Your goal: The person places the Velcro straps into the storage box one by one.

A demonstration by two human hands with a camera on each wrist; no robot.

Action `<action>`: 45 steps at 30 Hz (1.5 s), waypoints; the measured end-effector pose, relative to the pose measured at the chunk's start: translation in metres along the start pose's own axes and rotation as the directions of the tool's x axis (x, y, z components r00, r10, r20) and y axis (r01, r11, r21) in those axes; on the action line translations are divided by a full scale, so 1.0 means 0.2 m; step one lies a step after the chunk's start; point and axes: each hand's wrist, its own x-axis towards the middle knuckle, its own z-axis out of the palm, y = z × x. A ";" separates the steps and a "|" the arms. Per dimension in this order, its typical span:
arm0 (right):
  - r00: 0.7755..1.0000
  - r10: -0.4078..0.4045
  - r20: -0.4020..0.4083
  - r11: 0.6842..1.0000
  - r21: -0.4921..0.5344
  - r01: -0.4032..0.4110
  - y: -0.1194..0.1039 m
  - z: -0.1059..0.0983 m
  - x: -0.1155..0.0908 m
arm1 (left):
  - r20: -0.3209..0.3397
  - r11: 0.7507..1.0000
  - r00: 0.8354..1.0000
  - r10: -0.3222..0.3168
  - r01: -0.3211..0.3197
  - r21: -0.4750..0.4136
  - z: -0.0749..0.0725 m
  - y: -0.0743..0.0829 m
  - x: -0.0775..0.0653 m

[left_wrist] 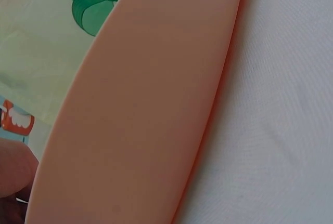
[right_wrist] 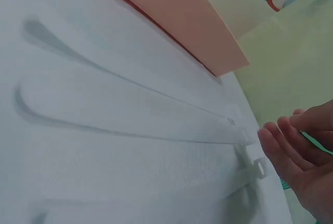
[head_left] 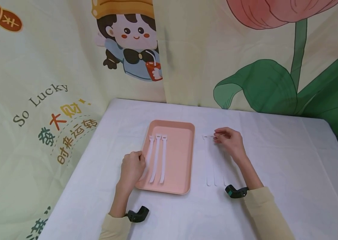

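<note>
Three white cable straps (head_left: 157, 156) with slotted heads lie lengthwise in a pink tray (head_left: 181, 156). My left hand (head_left: 131, 168) is at the tray's left rim, fingers curled, seemingly pinching the leftmost strap (head_left: 149, 150), which leans more than the others. Only a bit of that hand (left_wrist: 14, 169) shows past the tray wall in the left wrist view, with a sliver of white by the fingers. To the right of the tray, several more white straps (right_wrist: 135, 141) lie on the cloth. Beside their slotted heads, my right hand (head_left: 230, 143) has loosely bent fingers with nothing visible between them.
White cloth covers the table (head_left: 175, 216). Behind it hangs a printed curtain (head_left: 193, 66) with a cartoon figure, a flower and lettering. A black wrist camera (head_left: 138, 214) sits on the left wrist and another camera (head_left: 236, 192) on the right.
</note>
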 end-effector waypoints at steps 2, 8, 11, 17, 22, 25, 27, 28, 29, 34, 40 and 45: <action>1.000 0.003 -0.022 1.000 0.000 -0.003 0.01 -0.02 0.01 | 0.003 1.000 1.000 0.001 -0.001 0.002 0.00 0.00 0.00; 0.998 0.008 -0.070 1.000 0.022 -0.006 0.03 -0.06 0.02 | 0.003 1.000 1.000 0.005 -0.005 0.000 0.00 0.00 -0.01; 0.997 0.018 -0.079 0.999 0.030 -0.015 0.04 -0.07 0.04 | -0.005 1.000 1.000 0.010 -0.010 -0.003 0.01 0.00 -0.02; 0.995 0.035 -0.094 0.999 0.007 -0.034 0.07 -0.08 0.05 | -0.005 1.000 1.000 0.017 -0.017 -0.006 0.02 0.00 -0.02; 0.992 0.083 -0.096 0.996 -0.017 -0.085 0.08 -0.09 0.06 | 0.006 1.000 1.000 0.021 -0.021 -0.008 0.02 0.01 -0.02; 0.991 0.111 -0.079 0.993 -0.025 -0.113 0.08 -0.08 0.06 | 0.001 1.000 1.000 0.023 -0.023 -0.003 0.02 0.01 -0.02; 0.990 0.121 -0.066 0.992 -0.028 -0.123 0.08 -0.08 0.06 | 0.001 1.000 1.000 0.025 -0.025 -0.002 0.02 0.01 -0.03; 0.991 0.124 -0.060 0.992 -0.028 -0.125 0.09 -0.08 0.05 | 0.001 1.000 1.000 0.024 -0.024 -0.002 0.02 0.01 -0.03; 0.991 0.125 -0.055 0.992 -0.024 -0.126 0.09 -0.08 0.05 | 0.001 1.000 1.000 0.027 -0.027 -0.002 0.02 0.01 -0.03; 0.994 0.104 -0.037 0.994 -0.034 -0.106 0.10 -0.08 0.04 | 0.002 1.000 1.000 0.026 -0.026 -0.004 0.01 0.01 -0.02; 0.995 0.095 -0.028 0.994 -0.052 -0.096 0.10 -0.07 0.03 | 0.002 1.000 1.000 0.023 -0.023 0.003 0.00 0.01 -0.01; 0.993 0.115 -0.026 0.991 -0.063 -0.116 0.10 -0.07 0.03 | 0.001 1.000 1.000 0.009 -0.009 0.010 0.01 0.00 0.00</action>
